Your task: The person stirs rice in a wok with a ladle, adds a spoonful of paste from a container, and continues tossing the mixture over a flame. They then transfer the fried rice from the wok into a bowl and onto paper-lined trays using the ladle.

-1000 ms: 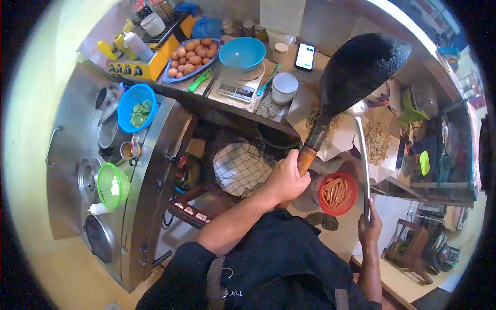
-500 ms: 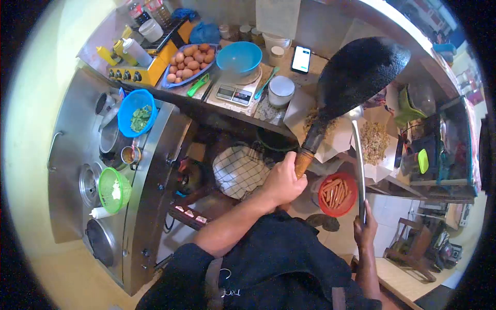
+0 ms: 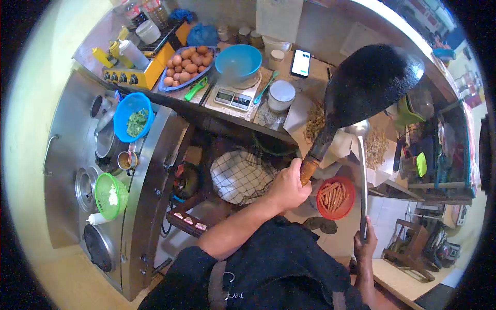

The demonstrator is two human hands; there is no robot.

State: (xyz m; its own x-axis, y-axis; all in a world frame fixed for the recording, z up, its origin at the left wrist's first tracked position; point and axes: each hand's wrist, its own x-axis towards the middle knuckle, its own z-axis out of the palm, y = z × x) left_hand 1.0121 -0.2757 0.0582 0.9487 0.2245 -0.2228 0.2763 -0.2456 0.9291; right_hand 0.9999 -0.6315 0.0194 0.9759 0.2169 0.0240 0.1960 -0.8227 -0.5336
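My left hand [image 3: 290,188] is wrapped round the wooden handle of a blackened wok [image 3: 373,82], which is lifted and tilted so its dark underside faces me. In my right hand [image 3: 365,242] is a long-handled metal ladle [image 3: 362,170], its bowl up against the wok's lower rim. Two paper-lined boxes lie under the wok on the counter. The right box holds a heap of brownish food [image 3: 377,147], like fried rice or noodles; more such food [image 3: 315,122] shows in the left box, partly covered by the wok. The wok's inside is hidden.
A red basin of sausages [image 3: 336,198] stands below the counter edge. Along the counter are a phone [image 3: 300,63], a white tub [image 3: 281,96], a scale [image 3: 232,98], a blue bowl [image 3: 238,61] and eggs [image 3: 190,64]. The steel stove [image 3: 147,206] lies left.
The wok has shifted slightly right and down in view. The ladle's bowl, mostly hidden before, now shows below the wok's rim, and my right hand sits a little lower.
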